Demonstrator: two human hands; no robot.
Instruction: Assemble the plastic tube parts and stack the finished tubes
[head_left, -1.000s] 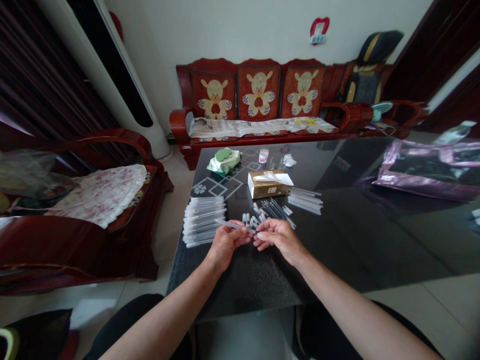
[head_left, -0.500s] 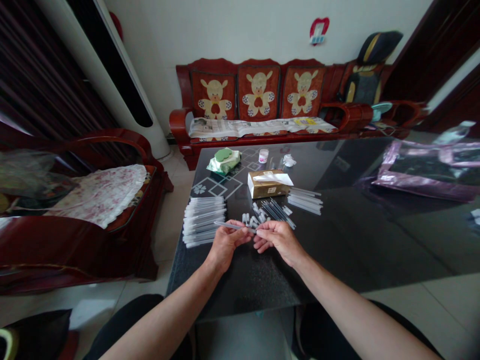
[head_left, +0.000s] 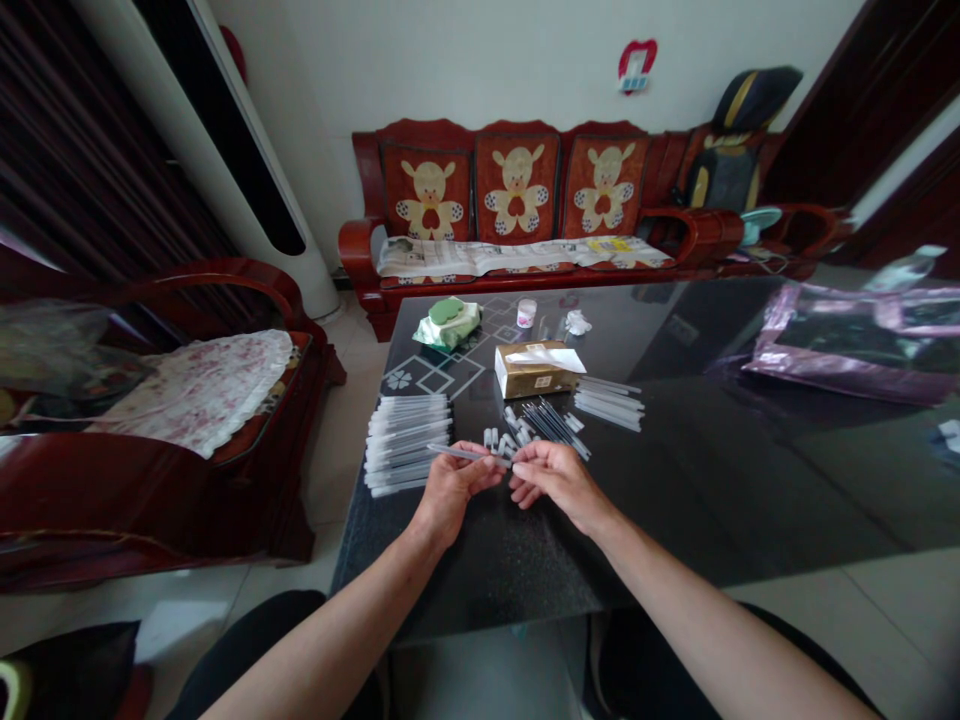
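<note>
My left hand (head_left: 459, 482) is closed round a slim translucent pen barrel (head_left: 454, 452), whose far end sticks out to the left. My right hand (head_left: 553, 475) pinches at the barrel's right end, with fingertips together; anything small between them is hidden. Just beyond my fingers lie short whitish pen caps (head_left: 491, 437) and a loose heap of thin dark pen refills (head_left: 551, 420). To the left of my left hand is a stacked row of filled-looking pens (head_left: 405, 440). More translucent barrels (head_left: 611, 402) lie to the right, behind my right hand.
The dark glossy table (head_left: 675, 480) holds a tissue box (head_left: 538, 378), a green wipes pack (head_left: 448, 325), a small cup (head_left: 526, 313) and a crumpled tissue (head_left: 577, 322). On the right lies a pinkish plastic bag (head_left: 847, 370). A wooden armchair (head_left: 150, 480) stands left.
My right hand has shifted very slightly at the barrel's right end. My left hand keeps its hold, and the things on the table stay put.
</note>
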